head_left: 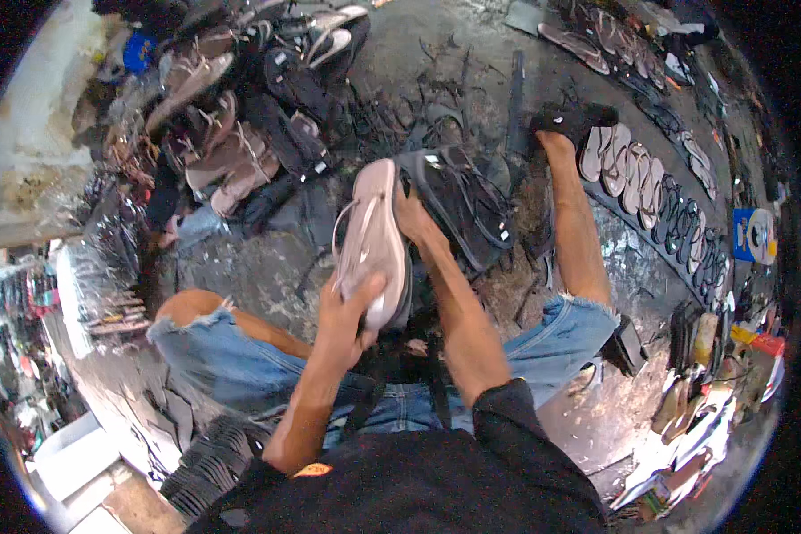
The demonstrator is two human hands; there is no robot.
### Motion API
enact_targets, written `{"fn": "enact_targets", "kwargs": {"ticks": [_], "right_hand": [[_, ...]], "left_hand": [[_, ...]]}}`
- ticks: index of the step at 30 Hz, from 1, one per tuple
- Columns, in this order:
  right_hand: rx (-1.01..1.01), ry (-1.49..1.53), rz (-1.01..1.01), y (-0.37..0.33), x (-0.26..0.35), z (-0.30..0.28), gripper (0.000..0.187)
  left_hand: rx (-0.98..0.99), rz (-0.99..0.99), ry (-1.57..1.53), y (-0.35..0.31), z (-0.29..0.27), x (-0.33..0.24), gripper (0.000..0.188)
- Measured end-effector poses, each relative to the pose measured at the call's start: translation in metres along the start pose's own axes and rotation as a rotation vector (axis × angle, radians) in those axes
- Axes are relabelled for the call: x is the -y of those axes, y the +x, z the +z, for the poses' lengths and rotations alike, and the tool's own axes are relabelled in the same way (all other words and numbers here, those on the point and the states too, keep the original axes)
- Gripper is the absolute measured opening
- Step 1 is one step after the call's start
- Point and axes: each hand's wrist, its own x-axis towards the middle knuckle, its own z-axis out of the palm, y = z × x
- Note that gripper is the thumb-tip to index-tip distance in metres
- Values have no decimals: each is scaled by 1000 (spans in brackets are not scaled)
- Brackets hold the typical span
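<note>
The pale sandal (374,214) is at the center of my view, between the 2 denim-covered thighs (231,365), with its long axis running near to far. I have the left hand (345,311) gripping its near end, thumb on the upper face. I have the right hand (411,214) at its far right edge; the sandal hides those fingers, so I cannot tell whether they are closed. Black sandals (458,200) lie just right of the right hand. I see a heap of sandals (240,165) far left, a sandal row (627,169) far right, and ridged black pieces (212,467) near left.
</note>
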Motion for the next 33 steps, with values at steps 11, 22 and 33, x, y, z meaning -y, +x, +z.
{"fn": "enact_targets", "kwargs": {"ticks": [11,22,33], "right_hand": [[-146,709,-227,-127,156,-149,41],[-283,413,-295,-229,150,-152,40],[184,-153,-120,-363,38,-143,24]], "left_hand": [[73,481,800,-69,3,6,94],[171,364,137,-71,-4,-62,30],[239,-13,-21,-104,-30,-43,31]]}}
